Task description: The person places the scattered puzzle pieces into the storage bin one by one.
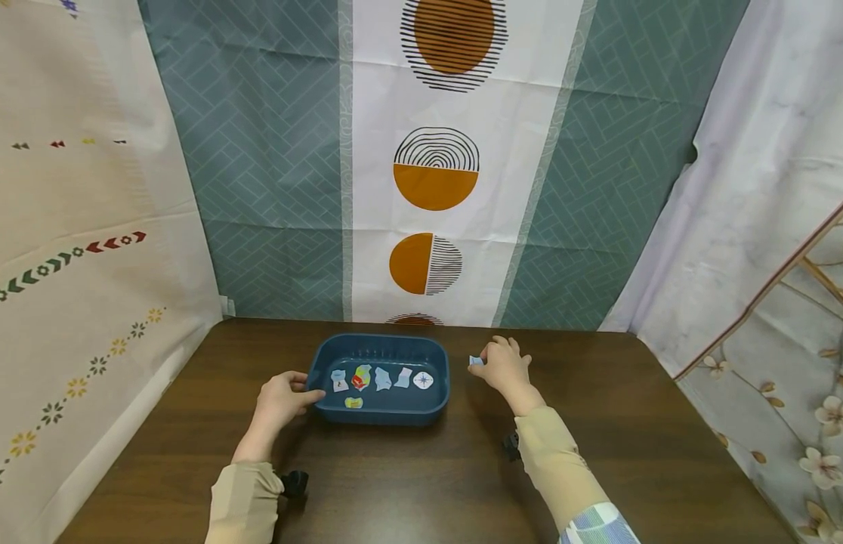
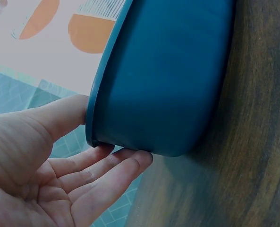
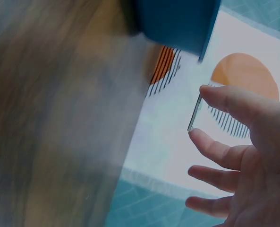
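A dark blue plastic tray (image 1: 381,416) stands on the table with several small flat printed puzzle pieces (image 1: 383,379) on its floor. At its left end my left hand (image 1: 279,399) holds the rim. In the left wrist view the thumb lies over the rim and the fingers touch the outer wall of the tray (image 2: 163,80). To the right of the tray, my right hand (image 1: 506,370) is raised over the table and pinches a light-blue puzzle piece (image 1: 475,361). The right wrist view shows that thin piece (image 3: 194,111) edge-on between thumb and index finger, the other fingers spread.
The brown wooden table (image 1: 367,483) reaches back to a patterned curtain (image 1: 285,166). More cloth hangs at the left (image 1: 88,287) and right (image 1: 768,249) sides. Each wrist wears a small black camera, the left camera (image 1: 294,483) close to the tabletop.
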`<action>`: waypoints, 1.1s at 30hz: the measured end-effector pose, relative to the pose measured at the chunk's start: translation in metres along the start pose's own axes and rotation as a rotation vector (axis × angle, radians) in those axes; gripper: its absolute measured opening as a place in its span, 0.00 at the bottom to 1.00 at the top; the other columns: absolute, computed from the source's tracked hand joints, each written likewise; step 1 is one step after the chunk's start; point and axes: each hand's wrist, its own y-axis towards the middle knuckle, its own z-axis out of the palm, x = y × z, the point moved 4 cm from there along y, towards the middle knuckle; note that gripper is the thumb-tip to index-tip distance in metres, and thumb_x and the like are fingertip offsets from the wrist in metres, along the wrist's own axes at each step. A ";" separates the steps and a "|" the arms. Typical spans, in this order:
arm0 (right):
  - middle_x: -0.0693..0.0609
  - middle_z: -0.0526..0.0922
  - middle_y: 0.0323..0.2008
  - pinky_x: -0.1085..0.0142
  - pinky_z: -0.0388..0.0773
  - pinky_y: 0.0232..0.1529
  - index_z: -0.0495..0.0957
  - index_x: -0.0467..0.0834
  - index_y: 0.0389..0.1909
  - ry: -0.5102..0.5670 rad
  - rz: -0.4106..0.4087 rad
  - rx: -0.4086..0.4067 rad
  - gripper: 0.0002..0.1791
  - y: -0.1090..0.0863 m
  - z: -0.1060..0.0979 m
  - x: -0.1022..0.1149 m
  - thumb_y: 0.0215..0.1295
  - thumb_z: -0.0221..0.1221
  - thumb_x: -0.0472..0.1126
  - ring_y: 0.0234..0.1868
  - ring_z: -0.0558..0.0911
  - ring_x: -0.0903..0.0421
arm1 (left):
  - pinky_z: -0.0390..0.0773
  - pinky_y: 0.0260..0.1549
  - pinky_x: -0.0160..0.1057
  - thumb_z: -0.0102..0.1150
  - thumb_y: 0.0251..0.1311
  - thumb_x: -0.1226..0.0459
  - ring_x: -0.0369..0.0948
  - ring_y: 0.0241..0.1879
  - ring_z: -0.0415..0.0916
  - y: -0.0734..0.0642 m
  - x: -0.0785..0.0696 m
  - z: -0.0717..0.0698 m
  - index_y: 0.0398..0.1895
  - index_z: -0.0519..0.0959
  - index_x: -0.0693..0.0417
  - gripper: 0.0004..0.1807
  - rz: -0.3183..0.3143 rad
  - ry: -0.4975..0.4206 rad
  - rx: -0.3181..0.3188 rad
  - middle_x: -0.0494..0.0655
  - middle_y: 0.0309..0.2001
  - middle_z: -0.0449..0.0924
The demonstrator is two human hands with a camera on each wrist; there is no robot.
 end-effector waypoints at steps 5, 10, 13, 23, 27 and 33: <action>0.36 0.68 0.68 0.25 0.55 0.61 0.83 0.39 0.37 0.006 -0.027 -0.025 0.18 0.005 0.001 0.025 0.57 0.68 0.51 0.72 0.56 0.30 | 0.86 0.37 0.48 0.68 0.55 0.63 0.51 0.33 0.85 0.000 0.000 -0.001 0.54 0.72 0.75 0.29 0.000 0.001 0.001 0.74 0.50 0.76; 0.37 0.69 0.67 0.25 0.55 0.62 0.84 0.39 0.36 0.004 -0.064 -0.024 0.17 0.005 0.006 0.050 0.56 0.69 0.50 0.72 0.57 0.31 | 0.86 0.37 0.47 0.69 0.55 0.64 0.50 0.32 0.85 0.000 0.001 -0.002 0.55 0.72 0.75 0.29 0.000 -0.003 0.001 0.74 0.50 0.76; 0.38 0.68 0.68 0.26 0.54 0.63 0.84 0.39 0.35 0.004 -0.090 -0.022 0.17 0.004 0.010 0.066 0.55 0.70 0.50 0.73 0.56 0.32 | 0.86 0.37 0.47 0.69 0.55 0.64 0.50 0.32 0.85 0.001 0.001 -0.002 0.55 0.72 0.75 0.29 -0.002 -0.003 -0.001 0.74 0.50 0.77; 0.39 0.68 0.68 0.27 0.53 0.64 0.85 0.41 0.35 0.001 -0.162 0.011 0.16 -0.001 0.031 0.101 0.55 0.70 0.50 0.74 0.55 0.34 | 0.86 0.36 0.47 0.69 0.55 0.64 0.50 0.33 0.85 0.002 0.001 -0.002 0.55 0.72 0.76 0.29 0.000 -0.004 0.000 0.75 0.50 0.76; 0.39 0.68 0.68 0.27 0.53 0.65 0.84 0.41 0.34 0.012 -0.180 0.030 0.15 -0.004 0.040 0.111 0.54 0.71 0.49 0.74 0.55 0.33 | 0.86 0.36 0.46 0.69 0.55 0.64 0.51 0.33 0.85 0.002 0.001 -0.002 0.55 0.72 0.75 0.29 0.001 -0.006 0.002 0.75 0.50 0.76; 0.39 0.70 0.67 0.27 0.55 0.64 0.84 0.42 0.33 -0.006 -0.213 0.058 0.16 -0.006 0.054 0.123 0.54 0.71 0.50 0.73 0.56 0.33 | 0.86 0.35 0.46 0.69 0.55 0.65 0.50 0.32 0.85 0.003 0.000 -0.002 0.54 0.72 0.75 0.29 0.004 -0.010 0.002 0.75 0.50 0.77</action>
